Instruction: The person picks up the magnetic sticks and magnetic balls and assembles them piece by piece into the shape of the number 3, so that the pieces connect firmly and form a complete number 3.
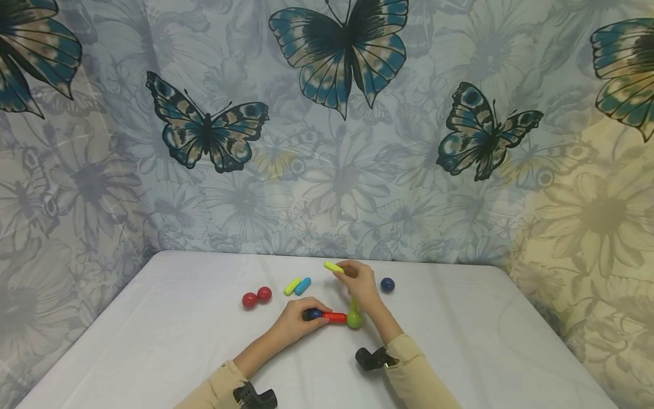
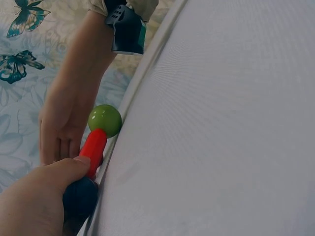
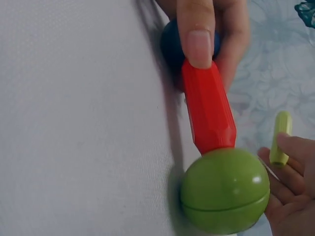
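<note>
My left hand (image 1: 295, 319) grips a joined toy piece, its thumb pressing the red rod (image 3: 209, 108) where that meets a dark blue ball (image 2: 81, 194). On the rod's other end sits a green ball (image 1: 355, 320). A yellow-green bar (image 1: 353, 305) shows behind that ball in the head view, partly covered by the right wrist. Farther back over the table, my right hand (image 1: 360, 284) pinches a separate yellow-green rod (image 3: 281, 137) between thumb and fingers. The left fingers hide part of the blue ball.
Two red balls (image 1: 250, 300) lie at the left on the white table (image 1: 204, 341). Near them are another yellow-green rod (image 1: 292, 286) and a light blue rod (image 1: 303, 286), side by side. A loose dark blue ball (image 1: 388, 284) rests right of the right hand. A butterfly-patterned cloth (image 1: 337, 187) hangs behind.
</note>
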The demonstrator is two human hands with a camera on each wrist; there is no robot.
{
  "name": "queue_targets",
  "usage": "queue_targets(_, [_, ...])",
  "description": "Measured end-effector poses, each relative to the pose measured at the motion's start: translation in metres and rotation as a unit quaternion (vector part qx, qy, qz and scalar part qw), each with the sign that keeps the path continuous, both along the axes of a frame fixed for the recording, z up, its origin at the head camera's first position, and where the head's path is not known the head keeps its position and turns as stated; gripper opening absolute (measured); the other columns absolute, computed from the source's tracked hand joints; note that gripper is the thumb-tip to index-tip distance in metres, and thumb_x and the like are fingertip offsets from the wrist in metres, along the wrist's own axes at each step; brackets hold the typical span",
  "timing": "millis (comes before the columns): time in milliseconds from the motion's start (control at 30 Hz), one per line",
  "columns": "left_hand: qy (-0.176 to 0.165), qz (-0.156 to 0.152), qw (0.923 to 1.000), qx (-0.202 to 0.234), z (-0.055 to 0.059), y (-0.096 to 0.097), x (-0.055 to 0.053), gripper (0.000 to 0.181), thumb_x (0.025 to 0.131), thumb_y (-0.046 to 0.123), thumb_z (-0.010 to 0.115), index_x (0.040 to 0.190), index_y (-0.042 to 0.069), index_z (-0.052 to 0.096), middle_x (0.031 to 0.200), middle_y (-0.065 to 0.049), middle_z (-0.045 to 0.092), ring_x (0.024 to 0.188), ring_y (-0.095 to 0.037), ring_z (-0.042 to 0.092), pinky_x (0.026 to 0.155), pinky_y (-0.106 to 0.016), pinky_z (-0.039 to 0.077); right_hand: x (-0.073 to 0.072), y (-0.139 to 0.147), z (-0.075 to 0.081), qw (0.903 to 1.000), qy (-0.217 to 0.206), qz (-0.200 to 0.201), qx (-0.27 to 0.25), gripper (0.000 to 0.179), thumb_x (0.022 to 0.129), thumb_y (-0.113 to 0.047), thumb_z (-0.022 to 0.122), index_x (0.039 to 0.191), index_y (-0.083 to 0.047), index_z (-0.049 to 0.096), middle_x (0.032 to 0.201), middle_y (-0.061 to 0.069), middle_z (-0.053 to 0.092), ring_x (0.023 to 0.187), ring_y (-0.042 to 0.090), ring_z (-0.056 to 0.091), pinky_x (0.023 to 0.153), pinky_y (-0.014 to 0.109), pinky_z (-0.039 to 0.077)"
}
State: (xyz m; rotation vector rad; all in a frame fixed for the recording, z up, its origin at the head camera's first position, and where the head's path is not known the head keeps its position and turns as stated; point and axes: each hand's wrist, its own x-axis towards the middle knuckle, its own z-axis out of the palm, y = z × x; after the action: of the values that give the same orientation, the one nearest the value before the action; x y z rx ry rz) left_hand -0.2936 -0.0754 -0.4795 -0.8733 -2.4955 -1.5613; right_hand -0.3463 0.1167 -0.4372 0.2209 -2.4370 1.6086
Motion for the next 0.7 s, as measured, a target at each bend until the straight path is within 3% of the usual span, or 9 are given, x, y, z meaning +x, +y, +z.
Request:
queue_targets(67, [-0.006,-0.004,1.0,0.004,-0.001,-0.001,-0.001,0.019,0.085,0.018,0.075,0.104,0.02,0.073,0.104,0.004,0.074,0.105,-0.015,0.066,0.097,-0.027,0.05,0.0,0.003,0.0,0.9998,0.011,-0.012,-0.015,0.024,0.086,-0.016,0.074,0.107,-0.006,0.071,0.107,0.017,0.074,0.074,0.026,0.069,0.061,0.028,0.057])
queue_targets(133, [-0.005,-0.003,1.0,0.003,-0.002,-0.001,-0.002,0.019,0.085,0.018,0.075,0.104,0.019,0.073,0.104,0.004,0.074,0.104,-0.015,0.066,0.096,-0.027,0.051,-0.001,0.006,-0.001,0.9989,0.026,-0.023,-0.031,0.024,0.086,-0.014,0.074,0.106,-0.003,0.071,0.104,0.019,0.074,0.07,0.025,0.068,0.059,0.026,0.056])
queue_targets(267, [-0.001,0.005,1.0,-0.006,0.009,0.002,0.006,0.018,0.085,0.011,0.074,0.103,0.012,0.073,0.103,-0.002,0.075,0.103,-0.021,0.067,0.096,-0.028,0.052,-0.003,0.012,-0.004,0.9976,0.032,-0.047,-0.039,0.025,0.086,-0.012,0.074,0.108,-0.001,0.071,0.105,0.019,0.073,0.095,0.023,0.072,0.074,0.023,0.058])
queue_targets(433, [0.002,-0.001,0.9999,-0.011,0.007,0.0,0.004,0.018,0.087,0.015,0.073,0.105,0.014,0.073,0.104,-0.001,0.075,0.104,-0.021,0.067,0.096,-0.027,0.052,-0.005,0.017,-0.008,0.996,-0.006,-0.071,-0.054,0.025,0.087,-0.013,0.073,0.109,-0.001,0.07,0.106,0.02,0.073,0.095,0.024,0.071,0.067,0.014,0.052])
queue_targets(500, [0.002,-0.004,0.9999,-0.013,-0.002,-0.001,-0.003,0.018,0.087,0.02,0.074,0.105,0.018,0.074,0.104,0.002,0.074,0.104,-0.018,0.067,0.096,-0.027,0.052,-0.005,0.019,-0.01,0.9954,-0.018,-0.078,-0.052,0.025,0.088,-0.012,0.072,0.11,0.0,0.069,0.107,0.021,0.073,0.095,0.023,0.07,0.067,0.014,0.051])
queue_targets(700, [0.006,-0.009,0.9998,-0.017,-0.003,-0.003,-0.003,0.018,0.087,0.026,0.073,0.105,0.022,0.074,0.103,0.006,0.074,0.104,-0.01,0.066,0.095,-0.025,0.052,-0.006,0.023,-0.016,0.9938,-0.032,-0.097,-0.044,0.025,0.089,-0.013,0.07,0.11,0.0,0.069,0.109,0.021,0.072,0.1,0.025,0.069,0.068,0.014,0.051])
